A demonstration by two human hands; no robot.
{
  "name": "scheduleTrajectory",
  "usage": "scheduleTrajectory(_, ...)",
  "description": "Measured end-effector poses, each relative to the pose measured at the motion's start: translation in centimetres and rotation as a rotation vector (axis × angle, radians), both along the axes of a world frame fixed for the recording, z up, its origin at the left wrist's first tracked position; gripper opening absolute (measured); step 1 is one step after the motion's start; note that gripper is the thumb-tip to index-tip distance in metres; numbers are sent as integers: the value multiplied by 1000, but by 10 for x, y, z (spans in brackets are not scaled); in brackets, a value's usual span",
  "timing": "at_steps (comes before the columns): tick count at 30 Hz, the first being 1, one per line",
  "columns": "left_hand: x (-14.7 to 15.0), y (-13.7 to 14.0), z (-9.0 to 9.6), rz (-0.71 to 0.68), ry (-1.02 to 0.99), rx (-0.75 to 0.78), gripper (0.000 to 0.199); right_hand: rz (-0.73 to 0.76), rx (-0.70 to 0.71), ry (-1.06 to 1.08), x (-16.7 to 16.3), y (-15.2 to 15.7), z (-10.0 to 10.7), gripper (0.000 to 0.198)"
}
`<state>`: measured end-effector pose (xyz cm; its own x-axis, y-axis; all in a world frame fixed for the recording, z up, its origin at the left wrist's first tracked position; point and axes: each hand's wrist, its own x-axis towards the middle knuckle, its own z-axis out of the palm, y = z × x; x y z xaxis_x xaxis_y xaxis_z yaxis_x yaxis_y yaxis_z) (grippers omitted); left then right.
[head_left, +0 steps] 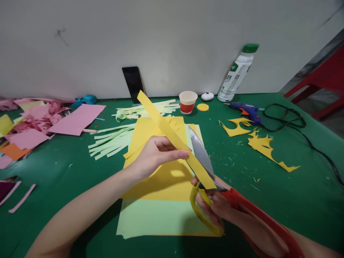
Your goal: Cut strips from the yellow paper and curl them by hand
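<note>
My left hand (158,154) pinches a long yellow paper strip (163,125) between thumb and fingers, tilted from upper left to lower right. My right hand (215,204) is closed around the handles of a pair of scissors (201,150), one handle yellow and one red. The blades point up and away, spread apart, with the strip's lower part lying across them near the pivot. Beneath both hands lie yellow paper sheets (158,182) on top of pale green sheets (153,218).
Pale green fringed strips (115,141) lie left of the stack, pink paper scraps (32,125) farther left. Behind stand a phone (133,84), a paper cup (187,104) and a leaning bottle (236,77). Yellow offcuts (264,147) and a corded glue gun (245,111) lie right.
</note>
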<state>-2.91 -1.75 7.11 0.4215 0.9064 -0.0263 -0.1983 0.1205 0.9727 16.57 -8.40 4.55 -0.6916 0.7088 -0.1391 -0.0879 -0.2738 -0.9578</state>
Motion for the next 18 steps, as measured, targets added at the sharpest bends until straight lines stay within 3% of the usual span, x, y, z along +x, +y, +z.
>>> scheduleTrajectory(6, -3, 5, -6, 11, 57, 0, 8, -45, -74, -125, -5, -1, 3, 40)
scheduleTrajectory(18, -3, 7, -8, -9, 77, -33, 10, -75, -129, -158, -4, -2, 1, 43)
